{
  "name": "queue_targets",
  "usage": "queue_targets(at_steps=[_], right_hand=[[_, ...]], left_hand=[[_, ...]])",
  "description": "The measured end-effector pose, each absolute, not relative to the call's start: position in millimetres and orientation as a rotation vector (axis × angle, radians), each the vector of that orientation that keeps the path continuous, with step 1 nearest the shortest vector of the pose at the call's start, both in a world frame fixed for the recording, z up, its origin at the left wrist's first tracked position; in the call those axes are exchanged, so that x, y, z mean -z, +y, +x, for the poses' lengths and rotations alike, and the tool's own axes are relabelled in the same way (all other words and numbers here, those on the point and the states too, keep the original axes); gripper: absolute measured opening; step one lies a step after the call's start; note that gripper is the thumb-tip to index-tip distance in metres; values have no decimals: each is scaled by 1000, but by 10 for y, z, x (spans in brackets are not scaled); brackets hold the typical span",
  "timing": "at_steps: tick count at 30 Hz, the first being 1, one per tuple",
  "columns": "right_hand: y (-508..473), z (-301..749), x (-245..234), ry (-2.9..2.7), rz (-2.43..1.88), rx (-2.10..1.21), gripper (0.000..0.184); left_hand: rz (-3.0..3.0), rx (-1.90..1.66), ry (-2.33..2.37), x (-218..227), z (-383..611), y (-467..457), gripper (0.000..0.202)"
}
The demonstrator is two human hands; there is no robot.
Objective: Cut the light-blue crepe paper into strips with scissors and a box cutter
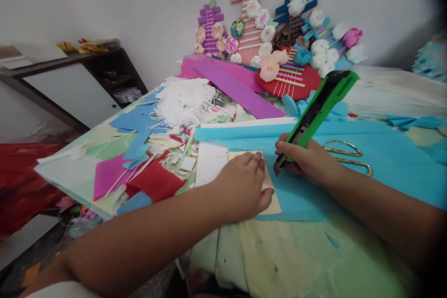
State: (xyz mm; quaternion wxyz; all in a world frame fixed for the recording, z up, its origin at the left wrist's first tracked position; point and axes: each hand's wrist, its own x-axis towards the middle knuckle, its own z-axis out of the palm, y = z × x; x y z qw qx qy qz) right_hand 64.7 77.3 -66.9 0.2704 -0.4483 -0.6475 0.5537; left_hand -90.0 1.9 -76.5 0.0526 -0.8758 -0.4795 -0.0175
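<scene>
My left hand [244, 186] lies flat with its fingers stretched out, pressing a cream-yellow card [272, 195] down. Under that card is blue crepe paper [391, 163], with a white sheet [209, 163] showing at its left. In my right hand [310, 158] is a green and black utility knife [314, 111], held tilted like a pen. Its blade points down close to the right edge of the card; whether it touches the paper I cannot tell. Gold-handled scissors [352, 160] lie on the blue paper just beyond my right hand, their blades hidden.
A heap of white string [185, 100], a purple strip [244, 88], red paper [155, 179] and many scraps cover the left of the table. Stick-and-flower decorations [249, 23] lean on the wall. A dark cabinet [87, 70] stands at the left.
</scene>
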Motion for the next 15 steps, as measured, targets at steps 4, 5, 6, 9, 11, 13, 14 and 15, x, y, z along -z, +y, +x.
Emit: queue_targets(at_steps=[4,5,6,9,11,13,14,15], right_hand=[[791,622,743,-1764,-1261,-1458,31],[799,618,747,-1789,-1287,-1417,31],[803,614,745,-1823,-1305,-1367,31],[791,599,707,-1967,-1318,-1244,31],[772,585,669,-2045,-1322,-1183,32],[753,568,635,-2091,-1331,-1133,33],[746,559,623,-2101,-1336,-1115,33],[741,551,614,-2106,-1344,-1102,34]], left_hand=[[-2670,70,-1457,768,-914,23,59],[-2677,76,-1458,768,-917,25,59],[-2684,81,-1463,769,-919,27,59],[-2703,88,-1480,775,-917,30,60],[-2708,93,-1487,779,-913,31,60],[-2712,94,-1485,781,-910,31,61],[-2712,91,-1483,780,-909,31,61],[-2713,86,-1480,780,-909,32,61]])
